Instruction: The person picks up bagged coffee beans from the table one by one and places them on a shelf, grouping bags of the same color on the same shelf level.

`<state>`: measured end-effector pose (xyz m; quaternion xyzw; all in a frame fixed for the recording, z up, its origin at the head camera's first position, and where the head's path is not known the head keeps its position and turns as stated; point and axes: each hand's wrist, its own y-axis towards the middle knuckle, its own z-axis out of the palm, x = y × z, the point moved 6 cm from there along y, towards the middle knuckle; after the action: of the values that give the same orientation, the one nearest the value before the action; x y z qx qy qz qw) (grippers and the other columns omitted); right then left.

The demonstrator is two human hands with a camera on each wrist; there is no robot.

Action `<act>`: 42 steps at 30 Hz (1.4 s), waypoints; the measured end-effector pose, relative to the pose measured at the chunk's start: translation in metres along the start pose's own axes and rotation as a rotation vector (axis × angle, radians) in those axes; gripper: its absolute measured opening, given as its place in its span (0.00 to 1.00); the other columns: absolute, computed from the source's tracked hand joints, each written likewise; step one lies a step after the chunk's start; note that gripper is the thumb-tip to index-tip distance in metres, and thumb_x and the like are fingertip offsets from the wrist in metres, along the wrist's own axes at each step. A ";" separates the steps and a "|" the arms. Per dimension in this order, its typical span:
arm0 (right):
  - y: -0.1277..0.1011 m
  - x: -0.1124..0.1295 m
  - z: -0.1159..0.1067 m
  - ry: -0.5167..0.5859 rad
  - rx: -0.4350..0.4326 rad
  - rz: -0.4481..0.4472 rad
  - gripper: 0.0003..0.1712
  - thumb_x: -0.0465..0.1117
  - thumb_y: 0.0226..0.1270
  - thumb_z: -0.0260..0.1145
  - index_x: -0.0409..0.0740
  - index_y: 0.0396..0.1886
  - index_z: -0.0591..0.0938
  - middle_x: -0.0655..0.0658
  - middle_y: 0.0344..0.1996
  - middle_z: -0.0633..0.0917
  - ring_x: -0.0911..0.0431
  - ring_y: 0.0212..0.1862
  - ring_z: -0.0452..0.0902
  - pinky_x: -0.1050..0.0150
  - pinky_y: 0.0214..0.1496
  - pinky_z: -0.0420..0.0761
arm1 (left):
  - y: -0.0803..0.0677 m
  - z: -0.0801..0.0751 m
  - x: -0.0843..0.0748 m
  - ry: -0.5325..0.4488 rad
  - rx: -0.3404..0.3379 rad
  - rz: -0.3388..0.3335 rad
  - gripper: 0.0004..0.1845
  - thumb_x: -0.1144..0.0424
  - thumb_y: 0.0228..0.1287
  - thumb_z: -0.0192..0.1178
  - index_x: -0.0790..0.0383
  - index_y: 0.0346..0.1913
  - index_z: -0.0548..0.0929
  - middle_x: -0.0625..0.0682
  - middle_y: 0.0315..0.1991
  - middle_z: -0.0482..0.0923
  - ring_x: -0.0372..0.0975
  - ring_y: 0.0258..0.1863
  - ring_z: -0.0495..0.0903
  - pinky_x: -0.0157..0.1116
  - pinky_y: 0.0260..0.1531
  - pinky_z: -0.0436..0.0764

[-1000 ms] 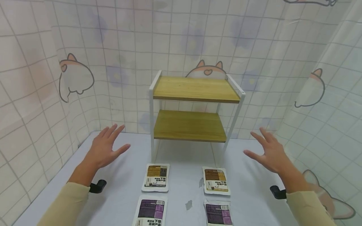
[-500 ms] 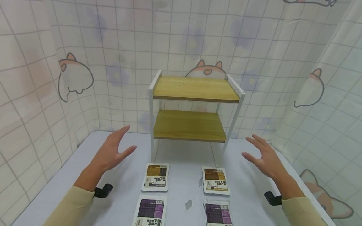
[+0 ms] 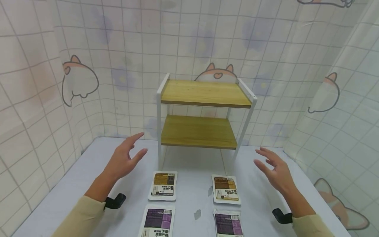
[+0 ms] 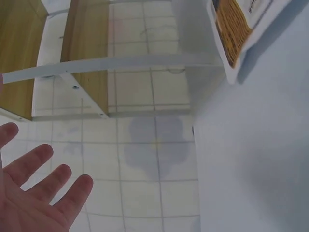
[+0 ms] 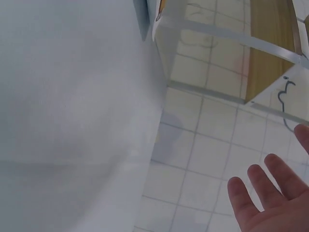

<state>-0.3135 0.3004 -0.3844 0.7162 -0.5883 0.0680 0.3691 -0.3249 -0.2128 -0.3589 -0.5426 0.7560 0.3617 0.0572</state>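
Now left hand [image 3: 124, 159] fingers wide, holding nothing, at 10 o'clock of brown packet [image 3: 163, 185] | right hand [image 3: 273, 168] fingers wide, holding nothing, at 2 o'clock of second brown packet [image 3: 226, 189] | shelf [image 3: 204, 113] at 12 o'clock

shelf rack [image 3: 204, 115] stood at back of surface [image 3: 189, 184] | four packets [image 3: 163, 185] lay before it | hands flanked them

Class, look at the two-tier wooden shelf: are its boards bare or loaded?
Bare. Both boards of the shelf show plain wood; the packets lie on the table.
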 end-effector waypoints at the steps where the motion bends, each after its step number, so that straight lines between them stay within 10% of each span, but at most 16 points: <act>1: -0.001 0.000 0.001 0.015 0.000 0.011 0.33 0.56 0.73 0.65 0.44 0.70 0.77 0.34 0.74 0.70 0.34 0.74 0.64 0.33 0.65 0.74 | 0.000 0.001 0.000 -0.024 -0.002 -0.003 0.36 0.45 0.74 0.59 0.53 0.79 0.63 0.60 0.77 0.64 0.60 0.69 0.72 0.59 0.56 0.81; 16: -0.013 0.000 0.019 0.202 0.052 0.186 0.32 0.60 0.77 0.59 0.43 0.68 0.78 0.36 0.73 0.73 0.37 0.76 0.64 0.36 0.69 0.72 | 0.011 0.002 -0.010 -0.330 -0.006 0.003 0.26 0.53 0.79 0.55 0.52 0.75 0.67 0.56 0.71 0.74 0.52 0.70 0.75 0.54 0.63 0.78; 42: -0.041 0.009 0.057 0.376 0.230 0.421 0.42 0.61 0.64 0.72 0.44 0.71 0.75 0.42 0.72 0.76 0.43 0.72 0.73 0.40 0.71 0.73 | 0.046 0.006 -0.028 -0.451 -0.081 -0.057 0.24 0.53 0.76 0.60 0.55 0.70 0.75 0.55 0.64 0.80 0.48 0.63 0.80 0.43 0.62 0.81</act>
<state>-0.2935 0.2602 -0.4390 0.5904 -0.6336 0.3408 0.3658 -0.3549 -0.1801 -0.3273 -0.4710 0.6933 0.5019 0.2133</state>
